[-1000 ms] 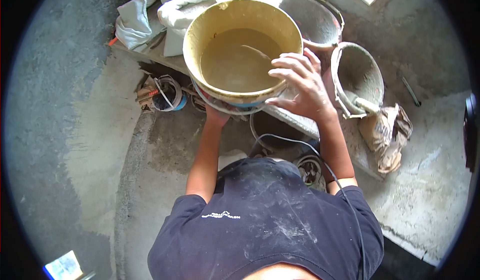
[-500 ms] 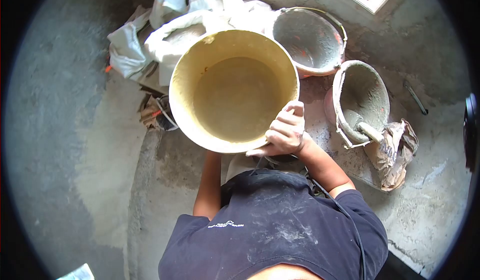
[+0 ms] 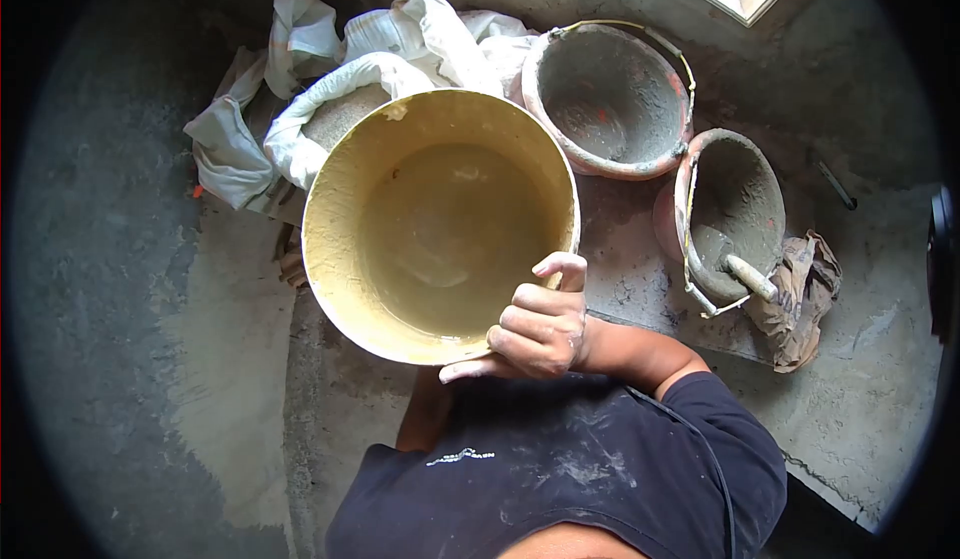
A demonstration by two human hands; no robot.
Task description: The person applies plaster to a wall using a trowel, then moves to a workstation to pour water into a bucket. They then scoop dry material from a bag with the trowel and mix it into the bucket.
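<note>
A large yellowish bucket (image 3: 335, 259) is held up in front of my chest, its mouth toward me. Murky, tan-looking liquid (image 3: 450, 229) covers its bottom. My right hand (image 3: 535, 324) is closed over the near right rim, fingers curled over the edge and thumb along the outside. Powdery white residue marks the fingers. Of my left side only the forearm (image 3: 425, 409) shows, reaching up beneath the bucket; the bucket hides that hand.
White sacks (image 3: 300, 49) lie behind, one open with grey material (image 3: 345, 114). Two cement-crusted buckets stand right: a wide one (image 3: 600, 166) and a tilted one (image 3: 770, 189) with a tool handle (image 3: 750, 277) in it. A crumpled paper bag (image 3: 805, 309) lies beside them.
The yellowish bucket has come closer to my body and slightly left, with my right hand still gripping its rim. The liquid's surface now shows ripples and glints.
</note>
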